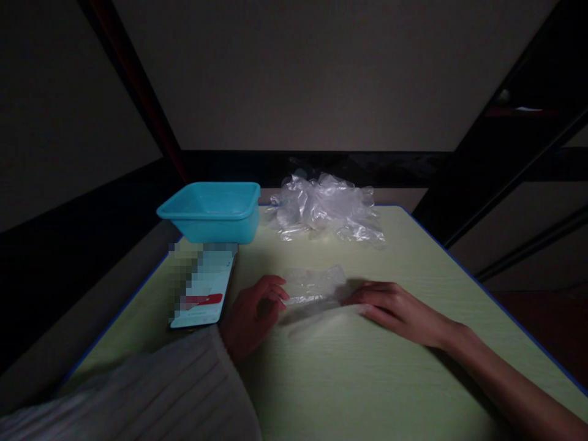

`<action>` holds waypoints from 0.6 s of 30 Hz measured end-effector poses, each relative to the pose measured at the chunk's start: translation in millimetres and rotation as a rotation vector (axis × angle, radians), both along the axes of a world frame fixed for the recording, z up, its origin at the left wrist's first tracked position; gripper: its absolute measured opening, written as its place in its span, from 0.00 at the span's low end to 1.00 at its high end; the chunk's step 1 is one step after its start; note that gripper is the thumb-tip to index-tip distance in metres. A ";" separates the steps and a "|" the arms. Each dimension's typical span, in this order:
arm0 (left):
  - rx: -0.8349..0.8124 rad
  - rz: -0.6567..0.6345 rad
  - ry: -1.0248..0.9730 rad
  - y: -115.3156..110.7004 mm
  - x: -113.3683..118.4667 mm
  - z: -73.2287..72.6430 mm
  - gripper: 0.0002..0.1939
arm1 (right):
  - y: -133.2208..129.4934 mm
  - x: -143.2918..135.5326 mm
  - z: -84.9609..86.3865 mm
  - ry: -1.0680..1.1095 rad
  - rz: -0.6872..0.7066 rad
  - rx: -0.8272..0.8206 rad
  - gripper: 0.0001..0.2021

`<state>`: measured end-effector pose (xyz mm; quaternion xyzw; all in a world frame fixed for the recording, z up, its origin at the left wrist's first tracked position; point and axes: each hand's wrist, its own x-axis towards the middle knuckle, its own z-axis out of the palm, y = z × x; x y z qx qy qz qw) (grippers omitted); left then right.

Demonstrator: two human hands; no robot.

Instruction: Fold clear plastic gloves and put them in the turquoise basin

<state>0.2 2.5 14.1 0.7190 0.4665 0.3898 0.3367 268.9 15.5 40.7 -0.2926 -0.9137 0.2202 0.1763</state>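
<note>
Between my two hands, low over the table, stretches a clear, thin plastic film piece; it looks like a disposable glove or a small bag, but its exact kind cannot be made out. My left hand pinches its left end between thumb and fingers. At the other end, my right hand has its fingers closed on the film, with the fingertips partly hidden. The film's near edge hangs loose and is blurred. Behind it lies a crumpled heap of similar clear plastic.
A blue plastic basin stands at the back left of the pale green table. A phone with a lit screen lies left of my left hand, close to my sleeve. Beyond the table is a wall.
</note>
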 end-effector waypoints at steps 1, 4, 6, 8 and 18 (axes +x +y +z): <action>-0.009 0.003 -0.005 0.2 -0.1 -0.1 0.12 | 1.3 -0.7 0.3 0.006 -0.036 -0.041 0.21; -0.042 0.015 -0.030 0.6 0.1 0.2 0.12 | 7.1 -3.1 0.0 0.051 -0.124 -0.170 0.21; -0.058 0.033 -0.048 0.9 0.5 1.0 0.12 | 11.8 -4.8 -1.0 0.110 -0.161 -0.281 0.21; -0.081 0.046 -0.070 1.0 1.1 2.0 0.12 | 16.7 -6.3 -2.3 0.161 -0.193 -0.391 0.21; -0.123 0.124 -0.106 2.9 -0.5 2.2 0.13 | 38.2 -17.0 -2.1 0.176 -0.254 -0.604 0.23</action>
